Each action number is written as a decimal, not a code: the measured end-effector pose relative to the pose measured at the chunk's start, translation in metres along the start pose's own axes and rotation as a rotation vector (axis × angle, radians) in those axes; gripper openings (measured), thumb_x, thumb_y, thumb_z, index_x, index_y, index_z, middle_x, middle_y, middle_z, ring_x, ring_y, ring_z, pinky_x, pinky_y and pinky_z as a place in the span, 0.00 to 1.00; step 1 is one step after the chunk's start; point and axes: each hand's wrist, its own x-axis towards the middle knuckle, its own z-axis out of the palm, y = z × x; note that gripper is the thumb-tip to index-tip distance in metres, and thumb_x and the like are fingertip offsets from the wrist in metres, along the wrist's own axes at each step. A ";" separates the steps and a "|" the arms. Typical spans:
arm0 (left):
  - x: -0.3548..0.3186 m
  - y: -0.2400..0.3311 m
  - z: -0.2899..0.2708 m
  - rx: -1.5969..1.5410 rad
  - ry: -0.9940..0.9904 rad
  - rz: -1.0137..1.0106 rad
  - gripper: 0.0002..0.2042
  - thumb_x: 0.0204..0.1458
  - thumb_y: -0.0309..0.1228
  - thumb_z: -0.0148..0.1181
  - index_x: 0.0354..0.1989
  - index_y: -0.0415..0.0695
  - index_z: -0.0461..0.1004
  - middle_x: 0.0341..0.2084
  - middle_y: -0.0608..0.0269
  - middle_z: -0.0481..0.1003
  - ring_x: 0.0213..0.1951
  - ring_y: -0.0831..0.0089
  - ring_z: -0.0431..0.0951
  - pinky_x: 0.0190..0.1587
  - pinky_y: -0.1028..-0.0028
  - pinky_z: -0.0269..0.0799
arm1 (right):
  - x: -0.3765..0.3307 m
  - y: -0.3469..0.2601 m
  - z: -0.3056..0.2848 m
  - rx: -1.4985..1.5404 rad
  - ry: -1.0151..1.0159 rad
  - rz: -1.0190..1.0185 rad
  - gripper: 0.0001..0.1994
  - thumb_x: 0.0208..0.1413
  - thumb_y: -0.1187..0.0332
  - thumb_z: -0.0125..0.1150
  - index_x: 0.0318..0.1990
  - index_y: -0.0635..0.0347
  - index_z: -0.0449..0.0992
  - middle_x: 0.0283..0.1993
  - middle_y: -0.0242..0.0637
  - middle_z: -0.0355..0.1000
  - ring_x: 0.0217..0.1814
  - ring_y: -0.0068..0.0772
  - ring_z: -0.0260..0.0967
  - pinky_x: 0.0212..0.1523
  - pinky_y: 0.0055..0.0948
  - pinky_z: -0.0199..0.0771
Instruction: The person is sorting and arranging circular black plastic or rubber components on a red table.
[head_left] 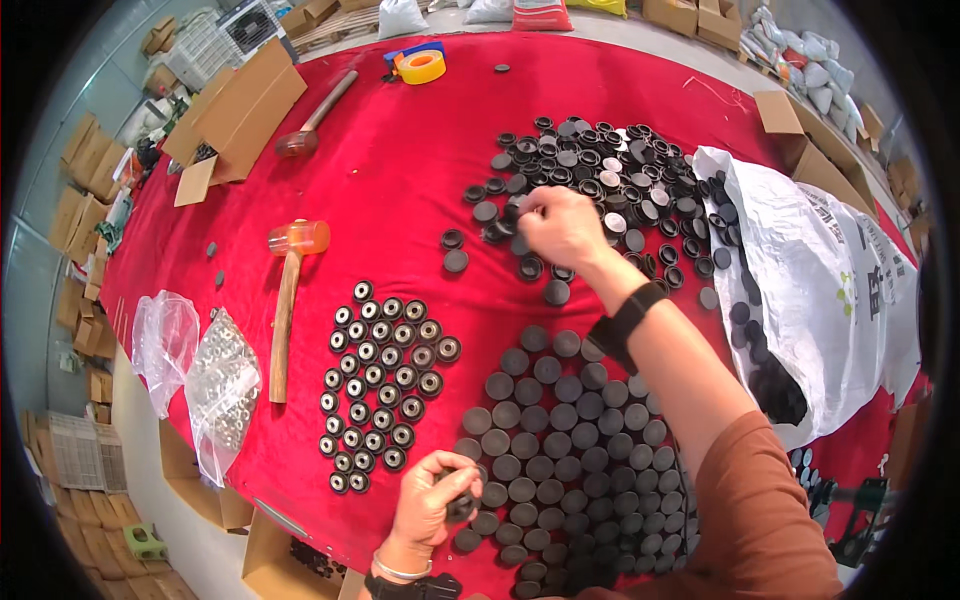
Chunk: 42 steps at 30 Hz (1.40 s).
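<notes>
My right hand (565, 232) reaches to the left side of a loose pile of black round caps (590, 158). Its fingers are curled together among the caps, and what they pinch is blurred and partly hidden. Low in the middle, my left hand (432, 500) is closed around black round caps (462, 506); how many is hidden by the fingers. Beside it, dark caps (535, 442) lie flat in close rows, tops up, partly shaded by my right arm. Left of these stand several black rings with metal centres (375, 375) in a loose group.
On the red cloth (400, 190) lie an orange-headed mallet (298, 240), a second mallet (300, 142), yellow tape (420, 66) and a clear bag of small metal parts (222, 385). A white sack (810, 270) spills caps at right. Cardboard boxes (245, 120) stand around the table.
</notes>
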 end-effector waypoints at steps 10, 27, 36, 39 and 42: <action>0.015 -0.004 0.005 -0.354 -0.156 0.006 0.05 0.55 0.25 0.51 0.38 0.38 0.69 0.32 0.56 0.72 0.33 0.70 0.75 0.24 0.72 0.78 | -0.006 -0.011 0.025 -0.455 0.104 -0.285 0.05 0.47 0.66 0.56 0.29 0.50 0.78 0.38 0.39 0.65 0.41 0.39 0.67 0.38 0.37 0.66; 0.020 -0.036 0.023 -0.734 -0.258 -0.051 0.23 0.59 0.46 0.38 0.47 0.36 0.67 0.44 0.55 0.71 0.48 0.64 0.71 0.52 0.67 0.66 | -0.224 -0.085 -0.034 -0.124 -0.252 -0.790 0.24 0.38 0.65 0.56 0.48 0.59 0.68 0.46 0.41 0.64 0.46 0.39 0.65 0.45 0.38 0.62; -0.024 0.001 -0.072 -0.685 -0.163 -0.056 0.17 0.57 0.41 0.46 0.45 0.40 0.70 0.45 0.47 0.69 0.48 0.54 0.69 0.41 0.52 0.75 | -0.234 -0.029 -0.075 -0.066 -0.254 -0.448 0.09 0.40 0.73 0.62 0.33 0.59 0.73 0.27 0.34 0.66 0.26 0.35 0.67 0.25 0.32 0.67; -0.051 0.004 -0.105 -0.408 0.039 0.045 0.12 0.55 0.35 0.51 0.45 0.44 0.69 0.40 0.54 0.72 0.43 0.61 0.72 0.35 0.64 0.78 | -0.235 -0.019 -0.073 -0.085 -0.262 -0.280 0.05 0.44 0.71 0.63 0.29 0.58 0.73 0.22 0.35 0.65 0.24 0.38 0.68 0.22 0.35 0.70; -0.062 0.001 -0.100 0.091 0.350 0.193 0.08 0.49 0.21 0.55 0.37 0.45 0.69 0.32 0.64 0.72 0.33 0.73 0.75 0.25 0.74 0.76 | -0.236 -0.020 -0.063 -0.153 -0.281 -0.269 0.06 0.44 0.67 0.62 0.29 0.57 0.73 0.25 0.36 0.66 0.28 0.38 0.70 0.24 0.34 0.71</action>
